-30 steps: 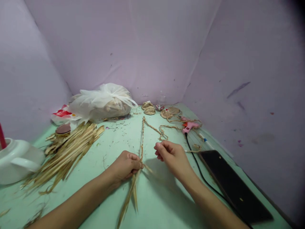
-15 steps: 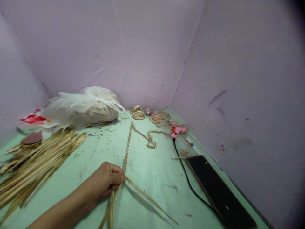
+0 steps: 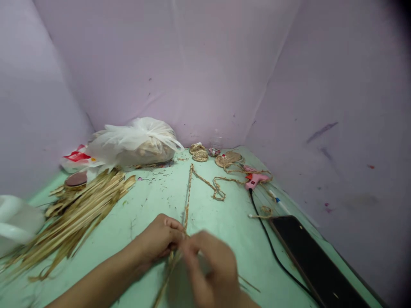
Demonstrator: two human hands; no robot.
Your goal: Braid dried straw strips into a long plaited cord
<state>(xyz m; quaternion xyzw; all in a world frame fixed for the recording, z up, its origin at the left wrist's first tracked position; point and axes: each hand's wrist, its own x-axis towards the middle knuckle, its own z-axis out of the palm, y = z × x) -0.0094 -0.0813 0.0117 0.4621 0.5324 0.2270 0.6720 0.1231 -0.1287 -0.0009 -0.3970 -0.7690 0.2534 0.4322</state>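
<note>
A thin braided cord [image 3: 189, 192] of dried leaf runs down the table toward me. My left hand [image 3: 163, 237] is closed, pinching the cord's lower end where the loose strips begin. Close against its fingertips, my right hand [image 3: 212, 265] is curled in a pinch at the strips, somewhat blurred; it covers most of what it grips. Loose leaf strips [image 3: 165, 286] hang down below my left hand. Another strip's tip [image 3: 248, 283] sticks out to the right from behind my right hand. Farther back, the cord bends and winds right toward a pink glue gun [image 3: 255, 179].
Dried leaf strips [image 3: 86, 205] lie piled at left, beside a white plastic container [image 3: 19, 222]. Behind are a stuffed plastic bag [image 3: 138, 143], woven round pieces [image 3: 199, 155] and a jar of beads [image 3: 214, 151]. A dark phone [image 3: 308, 256] and black cable [image 3: 272, 252] lie right.
My right hand has come into view and reached the strips beside my left hand. My left hand keeps its pinch on the cord. The view has swung left, showing the white container.
</note>
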